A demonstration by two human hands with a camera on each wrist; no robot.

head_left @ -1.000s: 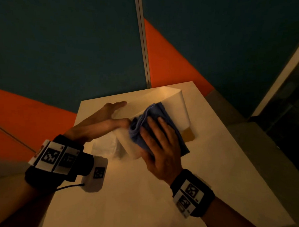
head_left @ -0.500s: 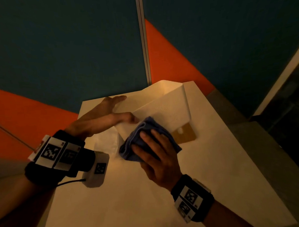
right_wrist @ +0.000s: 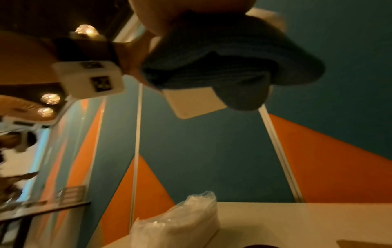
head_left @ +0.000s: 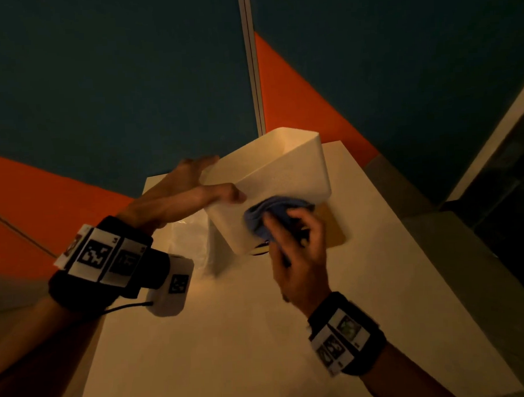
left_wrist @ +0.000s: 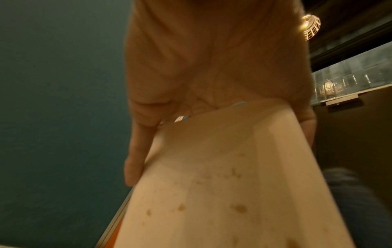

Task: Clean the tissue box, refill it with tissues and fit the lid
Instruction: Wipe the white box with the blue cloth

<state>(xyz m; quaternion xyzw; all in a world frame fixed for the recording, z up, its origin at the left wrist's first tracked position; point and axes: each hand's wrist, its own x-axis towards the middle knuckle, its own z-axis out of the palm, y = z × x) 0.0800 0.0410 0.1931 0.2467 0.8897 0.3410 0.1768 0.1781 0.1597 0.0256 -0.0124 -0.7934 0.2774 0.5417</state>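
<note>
Head view: the white tissue box (head_left: 269, 180) is held up off the table (head_left: 230, 334), tilted, its open top facing away and up.
Left hand: the left hand (head_left: 179, 199) grips the box's near end, thumb on the front wall and fingers behind the far wall; likely this steadies and turns the box so every face can be reached.
Right hand: the right hand (head_left: 296, 251) holds a bunched blue cloth (head_left: 273, 215), fingers curled round it, pressing it against the lower front wall near the base.
Left wrist view: brown specks show on the box's surface (left_wrist: 212, 193), so wiping seems unfinished.
Waiting items: a plastic-wrapped tissue pack (right_wrist: 180, 223) lies on the table below the box; a tan, flat lid (head_left: 335, 231) lies under the box's right end, kept clear until refilling.
Change: compared with a second ago, the box is raised higher and tipped further, and the cloth has slid from the upper wall down toward the bottom edge.
</note>
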